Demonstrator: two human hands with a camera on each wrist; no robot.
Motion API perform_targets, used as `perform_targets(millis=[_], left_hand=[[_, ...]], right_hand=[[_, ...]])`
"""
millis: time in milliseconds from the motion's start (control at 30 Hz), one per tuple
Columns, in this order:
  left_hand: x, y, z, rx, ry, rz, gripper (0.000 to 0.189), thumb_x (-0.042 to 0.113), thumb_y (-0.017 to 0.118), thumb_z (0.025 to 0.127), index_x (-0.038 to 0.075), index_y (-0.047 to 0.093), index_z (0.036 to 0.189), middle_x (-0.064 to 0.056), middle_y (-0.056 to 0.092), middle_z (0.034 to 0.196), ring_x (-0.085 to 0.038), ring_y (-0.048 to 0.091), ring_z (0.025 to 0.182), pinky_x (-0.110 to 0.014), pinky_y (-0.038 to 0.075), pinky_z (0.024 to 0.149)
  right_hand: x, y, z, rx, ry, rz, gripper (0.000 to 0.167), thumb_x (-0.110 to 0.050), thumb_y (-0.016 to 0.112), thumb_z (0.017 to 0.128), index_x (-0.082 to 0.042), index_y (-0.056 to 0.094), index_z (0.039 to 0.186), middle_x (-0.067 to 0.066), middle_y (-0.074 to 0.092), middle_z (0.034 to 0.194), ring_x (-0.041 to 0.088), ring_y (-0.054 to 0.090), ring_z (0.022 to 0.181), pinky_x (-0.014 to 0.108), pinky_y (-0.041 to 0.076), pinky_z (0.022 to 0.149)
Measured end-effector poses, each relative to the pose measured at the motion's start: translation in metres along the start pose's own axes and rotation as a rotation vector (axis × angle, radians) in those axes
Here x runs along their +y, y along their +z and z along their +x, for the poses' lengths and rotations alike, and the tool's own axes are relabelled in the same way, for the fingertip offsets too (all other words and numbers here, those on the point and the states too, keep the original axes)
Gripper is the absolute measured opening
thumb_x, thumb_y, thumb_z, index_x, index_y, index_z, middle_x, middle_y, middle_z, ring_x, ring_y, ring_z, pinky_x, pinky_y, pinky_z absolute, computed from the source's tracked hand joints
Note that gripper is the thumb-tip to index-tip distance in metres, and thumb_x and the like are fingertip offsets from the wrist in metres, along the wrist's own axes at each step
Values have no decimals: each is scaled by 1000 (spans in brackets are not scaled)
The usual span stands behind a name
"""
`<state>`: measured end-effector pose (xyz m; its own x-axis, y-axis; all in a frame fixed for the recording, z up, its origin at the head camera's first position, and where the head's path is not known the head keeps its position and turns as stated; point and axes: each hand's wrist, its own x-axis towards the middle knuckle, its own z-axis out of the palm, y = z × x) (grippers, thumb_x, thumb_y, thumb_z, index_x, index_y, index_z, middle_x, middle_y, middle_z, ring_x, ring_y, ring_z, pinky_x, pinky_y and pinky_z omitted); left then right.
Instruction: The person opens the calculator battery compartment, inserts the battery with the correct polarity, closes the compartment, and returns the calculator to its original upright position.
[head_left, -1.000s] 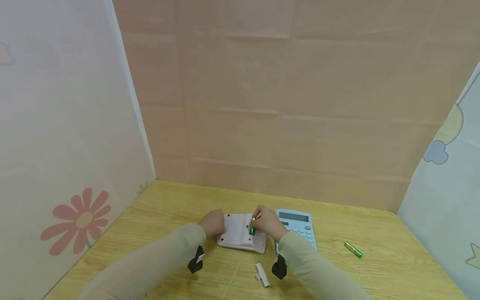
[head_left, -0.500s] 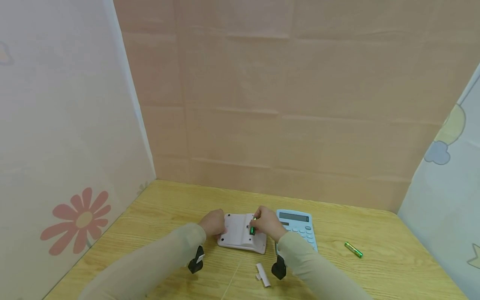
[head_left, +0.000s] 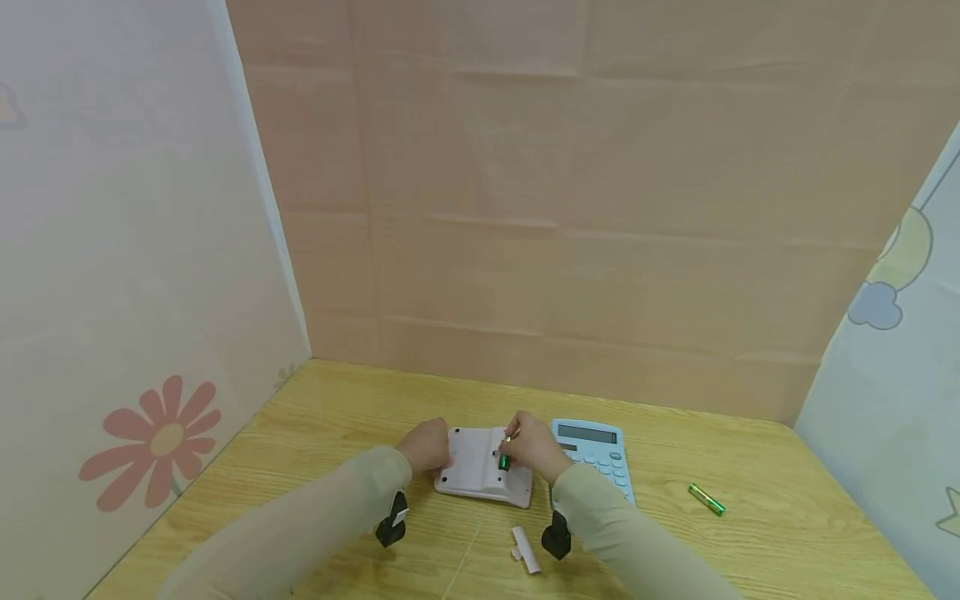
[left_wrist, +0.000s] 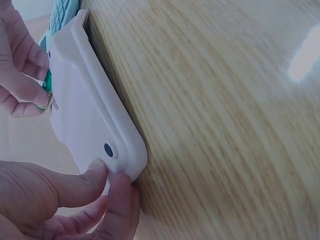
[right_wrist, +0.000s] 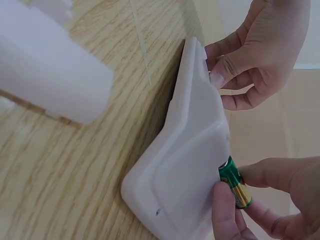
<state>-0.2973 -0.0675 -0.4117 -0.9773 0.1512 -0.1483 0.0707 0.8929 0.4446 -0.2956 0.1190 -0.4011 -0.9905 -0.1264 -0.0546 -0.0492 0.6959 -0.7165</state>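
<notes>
A pale pink calculator [head_left: 471, 462] lies face down on the table, with its raised back and dark round feet showing. My left hand [head_left: 427, 445] grips its left edge, thumb on the back beside a foot [left_wrist: 108, 150]. Between the thumb and fingers of my right hand [head_left: 534, 446] is a green and gold battery [right_wrist: 235, 183]. One end of the battery is right at the opening in the calculator's raised part, and it stands at a tilt to the back. The inside of the opening is hidden in both wrist views.
A light blue calculator [head_left: 592, 442] lies face up to the right, partly behind my right forearm. Nearer the front is a pink battery cover [head_left: 527, 550] with a small tab. Another green battery [head_left: 707, 499] lies farther right on the wooden table [head_left: 780, 517].
</notes>
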Motion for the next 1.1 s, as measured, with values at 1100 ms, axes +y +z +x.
perform_targets(millis=[1100], left_hand=[[2, 0, 0, -4, -20, -4, 22, 2, 70, 85, -3, 54, 99, -7, 55, 60, -12, 50, 46, -20, 33, 45]], right_hand=[[-2, -8, 2, -63, -20, -78, 12, -5, 68, 86, -3, 56, 86, 9, 58, 84, 18, 60, 69, 32, 56, 60]])
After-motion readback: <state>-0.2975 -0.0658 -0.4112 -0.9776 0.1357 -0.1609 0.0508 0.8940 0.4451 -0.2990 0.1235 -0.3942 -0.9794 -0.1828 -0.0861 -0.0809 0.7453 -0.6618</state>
